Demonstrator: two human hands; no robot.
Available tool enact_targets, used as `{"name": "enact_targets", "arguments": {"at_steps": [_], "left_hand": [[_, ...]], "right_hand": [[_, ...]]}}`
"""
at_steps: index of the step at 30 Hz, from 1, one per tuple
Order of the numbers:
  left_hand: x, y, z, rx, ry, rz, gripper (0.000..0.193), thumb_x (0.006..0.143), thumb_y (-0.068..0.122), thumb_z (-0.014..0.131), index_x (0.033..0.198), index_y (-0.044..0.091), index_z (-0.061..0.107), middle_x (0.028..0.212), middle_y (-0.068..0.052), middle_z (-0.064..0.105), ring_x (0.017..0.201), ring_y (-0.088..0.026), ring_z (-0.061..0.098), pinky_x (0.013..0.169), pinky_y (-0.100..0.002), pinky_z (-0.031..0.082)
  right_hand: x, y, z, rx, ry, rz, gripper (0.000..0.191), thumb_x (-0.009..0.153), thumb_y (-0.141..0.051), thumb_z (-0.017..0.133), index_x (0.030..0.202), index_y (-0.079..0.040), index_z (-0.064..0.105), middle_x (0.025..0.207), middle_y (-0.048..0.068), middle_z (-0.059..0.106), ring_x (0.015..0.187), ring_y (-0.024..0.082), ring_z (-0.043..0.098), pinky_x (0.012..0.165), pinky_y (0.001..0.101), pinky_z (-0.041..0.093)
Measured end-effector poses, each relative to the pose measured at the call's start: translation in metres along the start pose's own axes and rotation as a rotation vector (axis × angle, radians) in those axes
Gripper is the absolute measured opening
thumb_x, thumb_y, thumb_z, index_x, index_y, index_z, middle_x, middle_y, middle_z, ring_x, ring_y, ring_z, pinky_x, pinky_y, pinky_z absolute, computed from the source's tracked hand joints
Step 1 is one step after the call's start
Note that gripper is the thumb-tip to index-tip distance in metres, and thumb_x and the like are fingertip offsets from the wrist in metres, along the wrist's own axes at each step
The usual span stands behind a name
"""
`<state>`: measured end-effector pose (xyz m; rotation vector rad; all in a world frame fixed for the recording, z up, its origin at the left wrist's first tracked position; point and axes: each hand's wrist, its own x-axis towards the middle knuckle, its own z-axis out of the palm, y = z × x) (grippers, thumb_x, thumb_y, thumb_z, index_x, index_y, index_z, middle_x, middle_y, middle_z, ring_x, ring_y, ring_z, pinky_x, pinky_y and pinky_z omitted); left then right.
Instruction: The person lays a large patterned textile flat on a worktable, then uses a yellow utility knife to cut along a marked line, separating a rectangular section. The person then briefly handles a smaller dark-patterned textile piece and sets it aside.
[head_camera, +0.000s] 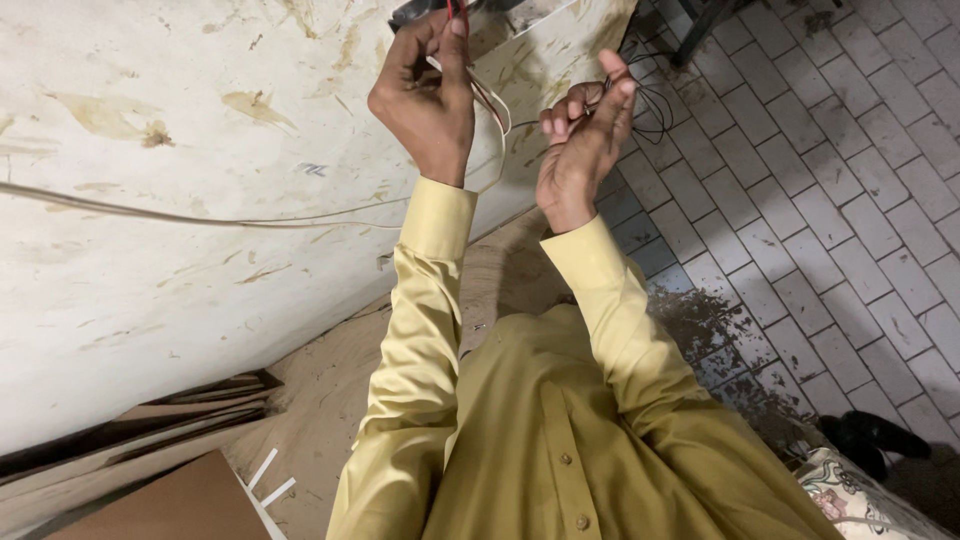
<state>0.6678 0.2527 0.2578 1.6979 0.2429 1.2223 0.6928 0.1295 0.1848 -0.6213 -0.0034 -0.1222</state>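
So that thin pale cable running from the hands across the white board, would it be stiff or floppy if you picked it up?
Probably floppy: the pale cable sags in a loose curve and loops below the left hand. Likely light, since it is thin and pinched by fingers alone. The right hand holds dark wires that curl similarly.

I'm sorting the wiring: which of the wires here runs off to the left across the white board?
The pale cream wire. It crosses the stained white board, while the thin black wires loop by the right hand over the tiled floor.

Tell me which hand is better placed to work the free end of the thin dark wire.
Probably the right hand: its fingertips already pinch the thin dark wire. The left hand is closed around the red and white wires, steadying them.
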Motion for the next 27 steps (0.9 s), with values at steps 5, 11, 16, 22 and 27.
{"name": "enact_targets", "arguments": {"at_steps": [5, 11, 16, 22, 27], "left_hand": [[0.000, -0.004, 0.002, -0.020, -0.024, 0.037, 0.008, 0.100, 0.010, 0.074, 0.105, 0.004, 0.076, 0.083, 0.000, 0.075, 0.066, -0.001, 0.055, 0.054, -0.019, 0.039], [0.000, -0.004, 0.002, -0.031, -0.022, 0.015, 0.006, 0.099, 0.008, 0.074, 0.103, 0.004, 0.076, 0.080, 0.000, 0.075, 0.064, -0.001, 0.055, 0.053, -0.019, 0.040], [0.002, -0.004, 0.004, 0.039, 0.020, 0.004, 0.007, 0.095, 0.009, 0.076, 0.099, 0.004, 0.076, 0.077, -0.001, 0.075, 0.059, -0.002, 0.051, 0.052, -0.020, 0.037], [0.004, -0.007, 0.000, 0.072, -0.032, 0.031, 0.004, 0.096, 0.009, 0.075, 0.098, 0.005, 0.076, 0.075, 0.000, 0.075, 0.060, -0.003, 0.057, 0.052, -0.021, 0.041], [0.001, -0.011, -0.005, 0.016, -0.082, -0.017, 0.015, 0.095, 0.007, 0.075, 0.110, 0.005, 0.074, 0.086, -0.002, 0.077, 0.070, -0.006, 0.066, 0.061, -0.020, 0.052]], "right_hand": [[-0.002, -0.006, 0.000, -0.004, -0.087, 0.015, 0.062, 0.113, -0.049, 0.042, 0.151, -0.001, 0.049, 0.081, -0.001, 0.045, 0.061, 0.009, 0.040, 0.059, 0.0286, 0.042], [0.000, -0.008, 0.003, -0.055, -0.131, 0.006, 0.061, 0.112, -0.043, 0.050, 0.156, -0.002, 0.046, 0.085, -0.002, 0.045, 0.061, 0.008, 0.039, 0.058, 0.0277, 0.042], [0.000, -0.006, 0.003, -0.108, -0.143, -0.026, 0.055, 0.115, -0.036, 0.054, 0.158, -0.003, 0.047, 0.081, -0.001, 0.045, 0.066, 0.008, 0.044, 0.060, 0.0278, 0.045], [0.013, 0.000, 0.000, -0.226, -0.053, -0.152, 0.030, 0.110, -0.035, 0.054, 0.128, -0.011, 0.052, 0.075, 0.007, 0.067, 0.049, 0.011, 0.056, 0.043, 0.0240, 0.043], [0.027, 0.008, -0.015, -0.231, -0.034, -0.090, 0.033, 0.116, -0.030, 0.056, 0.125, 0.002, 0.058, 0.091, 0.009, 0.064, 0.058, 0.013, 0.058, 0.054, 0.0300, 0.052]]}}
